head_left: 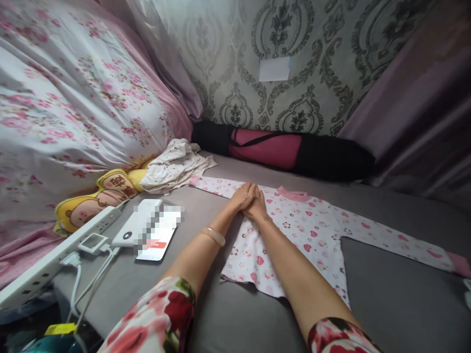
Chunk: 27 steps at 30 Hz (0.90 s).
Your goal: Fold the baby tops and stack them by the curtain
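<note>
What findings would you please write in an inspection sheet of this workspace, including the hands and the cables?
Surface: grey, matte cover.
Job's things: patterned shirt with pink collar, spread out, right-hand sleeve extended.
Clutter: crumpled cloth, yellow cushion, white power bank.
Hands: left hand and right hand together over the shirt's left-side shoulder area; exact grip unclear.
Cables: white cables beside a power strip.
Surroundings: black-and-pink bag, patterned wall, curtain.

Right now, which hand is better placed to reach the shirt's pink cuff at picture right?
Right, likely. The right hand is nearer the pink cuff, with its arm on that side; the left hand would likely cross the right arm. Both meet at the opposite shoulder of the shirt.
</note>
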Each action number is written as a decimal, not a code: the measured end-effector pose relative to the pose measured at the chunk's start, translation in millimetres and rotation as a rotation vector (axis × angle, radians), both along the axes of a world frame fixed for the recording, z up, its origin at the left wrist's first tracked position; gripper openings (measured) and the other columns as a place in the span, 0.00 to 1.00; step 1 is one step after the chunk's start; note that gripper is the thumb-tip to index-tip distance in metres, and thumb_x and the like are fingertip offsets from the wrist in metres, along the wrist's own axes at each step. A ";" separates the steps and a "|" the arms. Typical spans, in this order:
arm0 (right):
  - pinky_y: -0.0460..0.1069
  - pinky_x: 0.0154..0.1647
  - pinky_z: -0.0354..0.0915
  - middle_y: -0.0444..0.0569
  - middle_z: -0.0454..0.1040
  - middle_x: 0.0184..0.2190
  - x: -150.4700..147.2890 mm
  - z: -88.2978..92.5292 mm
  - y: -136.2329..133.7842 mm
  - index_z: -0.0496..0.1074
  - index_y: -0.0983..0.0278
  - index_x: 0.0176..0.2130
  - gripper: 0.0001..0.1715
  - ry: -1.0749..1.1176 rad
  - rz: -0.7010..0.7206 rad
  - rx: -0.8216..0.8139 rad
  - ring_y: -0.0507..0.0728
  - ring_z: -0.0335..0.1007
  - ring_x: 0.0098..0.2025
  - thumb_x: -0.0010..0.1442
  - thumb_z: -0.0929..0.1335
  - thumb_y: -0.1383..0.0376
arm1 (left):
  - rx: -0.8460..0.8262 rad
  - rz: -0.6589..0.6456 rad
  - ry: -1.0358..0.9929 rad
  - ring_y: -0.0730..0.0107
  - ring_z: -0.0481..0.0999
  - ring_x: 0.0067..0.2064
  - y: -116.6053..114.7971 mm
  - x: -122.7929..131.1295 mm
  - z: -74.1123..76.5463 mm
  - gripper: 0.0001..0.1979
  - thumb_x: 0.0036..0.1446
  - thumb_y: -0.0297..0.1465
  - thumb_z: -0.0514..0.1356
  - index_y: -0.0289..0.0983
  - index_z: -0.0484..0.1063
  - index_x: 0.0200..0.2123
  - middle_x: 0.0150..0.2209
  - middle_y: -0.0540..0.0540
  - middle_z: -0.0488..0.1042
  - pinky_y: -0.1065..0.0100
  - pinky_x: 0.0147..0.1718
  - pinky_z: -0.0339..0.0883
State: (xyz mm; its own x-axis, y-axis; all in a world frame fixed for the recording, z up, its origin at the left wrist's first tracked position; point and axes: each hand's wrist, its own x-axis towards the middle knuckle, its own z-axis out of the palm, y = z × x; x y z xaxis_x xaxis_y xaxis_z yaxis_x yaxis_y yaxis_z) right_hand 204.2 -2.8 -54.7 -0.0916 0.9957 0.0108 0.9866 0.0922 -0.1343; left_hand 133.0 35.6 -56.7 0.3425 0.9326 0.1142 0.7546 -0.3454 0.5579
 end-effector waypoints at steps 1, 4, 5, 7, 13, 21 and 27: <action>0.58 0.69 0.33 0.57 0.42 0.71 -0.6 0.2 -0.5 0.43 0.72 0.70 0.40 0.024 -0.012 0.000 0.64 0.31 0.71 0.65 0.56 0.58 | -0.002 0.001 0.048 0.59 0.60 0.65 1.7 -8.5 -1.3 0.31 0.68 0.40 0.33 0.31 0.61 0.62 0.64 0.36 0.62 0.59 0.62 0.51; 0.57 0.69 0.33 0.58 0.42 0.71 -2.7 0.3 -0.9 0.44 0.76 0.69 0.38 0.088 -0.047 0.002 0.62 0.32 0.71 0.66 0.53 0.60 | 0.040 -0.023 0.257 0.56 0.53 0.68 5.8 -36.8 -4.7 0.28 0.68 0.38 0.36 0.33 0.58 0.64 0.67 0.38 0.56 0.53 0.64 0.45; 0.57 0.69 0.34 0.58 0.43 0.70 -3.3 0.0 -0.7 0.46 0.77 0.69 0.37 0.108 -0.059 0.012 0.62 0.33 0.71 0.67 0.52 0.61 | 0.055 -0.020 0.318 0.55 0.50 0.69 6.8 -45.8 -5.6 0.28 0.68 0.38 0.36 0.33 0.57 0.65 0.68 0.38 0.54 0.52 0.65 0.43; 0.57 0.69 0.34 0.57 0.45 0.70 -4.1 -0.7 0.1 0.48 0.78 0.68 0.36 0.134 -0.071 0.034 0.61 0.34 0.71 0.67 0.51 0.61 | 0.061 0.021 0.403 0.53 0.47 0.70 9.2 -62.5 -6.4 0.29 0.68 0.40 0.37 0.33 0.54 0.66 0.69 0.37 0.51 0.51 0.65 0.42; 0.56 0.69 0.32 0.56 0.45 0.70 -3.8 -2.8 0.9 0.48 0.76 0.68 0.36 0.145 -0.070 0.034 0.61 0.34 0.71 0.67 0.51 0.61 | -0.020 0.167 0.487 0.52 0.44 0.70 24.2 -110.6 -1.8 0.31 0.68 0.43 0.36 0.34 0.48 0.68 0.70 0.36 0.46 0.51 0.64 0.42; 0.57 0.68 0.33 0.57 0.46 0.70 -3.5 0.2 -1.5 0.51 0.71 0.68 0.34 0.160 -0.057 0.036 0.61 0.34 0.71 0.67 0.51 0.60 | 0.017 0.233 0.448 0.52 0.48 0.69 41.3 -150.3 -2.0 0.28 0.68 0.40 0.39 0.35 0.54 0.65 0.68 0.35 0.50 0.45 0.64 0.39; 0.57 0.68 0.32 0.56 0.45 0.70 -4.0 1.0 -1.3 0.50 0.70 0.68 0.34 0.162 -0.068 0.020 0.61 0.34 0.71 0.67 0.52 0.59 | 0.016 0.227 0.371 0.59 0.64 0.60 48.5 -157.6 12.1 0.20 0.62 0.30 0.48 0.39 0.67 0.55 0.58 0.40 0.69 0.57 0.59 0.53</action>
